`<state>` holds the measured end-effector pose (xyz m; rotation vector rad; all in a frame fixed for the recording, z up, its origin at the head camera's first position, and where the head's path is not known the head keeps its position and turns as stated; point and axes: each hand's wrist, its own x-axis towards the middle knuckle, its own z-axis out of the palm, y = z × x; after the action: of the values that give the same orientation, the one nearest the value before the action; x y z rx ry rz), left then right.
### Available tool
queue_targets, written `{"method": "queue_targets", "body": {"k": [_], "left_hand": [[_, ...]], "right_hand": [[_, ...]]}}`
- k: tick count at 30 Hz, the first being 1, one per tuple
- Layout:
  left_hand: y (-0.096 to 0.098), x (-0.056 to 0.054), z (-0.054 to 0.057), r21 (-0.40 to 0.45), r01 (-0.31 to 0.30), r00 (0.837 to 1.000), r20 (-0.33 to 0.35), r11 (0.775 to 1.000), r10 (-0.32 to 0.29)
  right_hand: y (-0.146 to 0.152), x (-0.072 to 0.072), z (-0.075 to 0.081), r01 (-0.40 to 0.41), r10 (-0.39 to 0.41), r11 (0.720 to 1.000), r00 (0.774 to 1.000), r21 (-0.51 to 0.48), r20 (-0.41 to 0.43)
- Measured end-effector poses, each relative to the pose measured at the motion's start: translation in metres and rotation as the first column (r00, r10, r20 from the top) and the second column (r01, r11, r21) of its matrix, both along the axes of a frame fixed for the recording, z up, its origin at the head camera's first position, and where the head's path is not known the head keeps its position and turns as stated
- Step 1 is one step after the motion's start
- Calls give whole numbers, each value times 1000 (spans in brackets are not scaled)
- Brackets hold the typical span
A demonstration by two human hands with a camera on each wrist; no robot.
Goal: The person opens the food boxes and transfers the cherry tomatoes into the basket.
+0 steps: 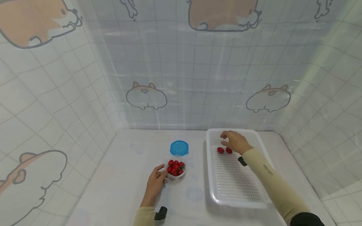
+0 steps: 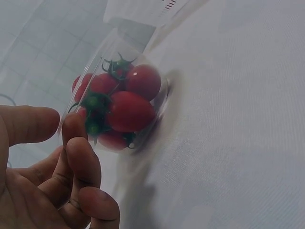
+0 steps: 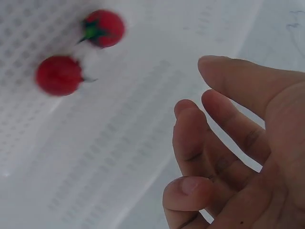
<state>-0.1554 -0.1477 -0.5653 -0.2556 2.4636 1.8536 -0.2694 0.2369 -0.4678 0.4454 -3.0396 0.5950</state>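
A small clear plastic container [image 1: 176, 176] stands on the table, filled with several red cherry tomatoes [image 2: 131, 111] with green stems. My left hand [image 1: 156, 182] is at its left side, thumb and forefinger at the rim, the other fingers curled below. Over the far part of a white perforated basket [image 1: 237, 188] is my right hand [image 1: 237, 142], fingers loosely bent, thumb apart and nothing between them. Two cherry tomatoes lie in this basket: one [image 1: 220, 150] left of the hand, the other [image 1: 229, 150] just under it.
Behind the container lies a round blue lid [image 1: 179, 147] on the white table [image 1: 124, 175]. Light tiled-pattern sheets with cartoon dogs [image 1: 146, 96] enclose the table at the back and on both sides.
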Motion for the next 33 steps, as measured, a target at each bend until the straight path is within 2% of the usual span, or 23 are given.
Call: {"method": "queue_targets", "body": {"k": [7, 14, 22, 33], "left_hand": [[1, 1, -1, -9, -4, 1000, 6, 1000, 4], [0, -1, -3, -1, 7, 1000, -7, 1000, -7], [1, -1, -5, 10, 13, 1000, 7, 1000, -13], [2, -3, -3, 1, 17, 1000, 8, 1000, -17]], "right_hand": [[-34, 6, 19, -57, 56, 992, 998, -109, -8], [-80, 13, 35, -134, 132, 983, 991, -126, -21], [-121, 5, 31, -198, 196, 974, 980, -114, -32], [-166, 11, 21, -313, 314, 949, 948, -31, 54]]}}
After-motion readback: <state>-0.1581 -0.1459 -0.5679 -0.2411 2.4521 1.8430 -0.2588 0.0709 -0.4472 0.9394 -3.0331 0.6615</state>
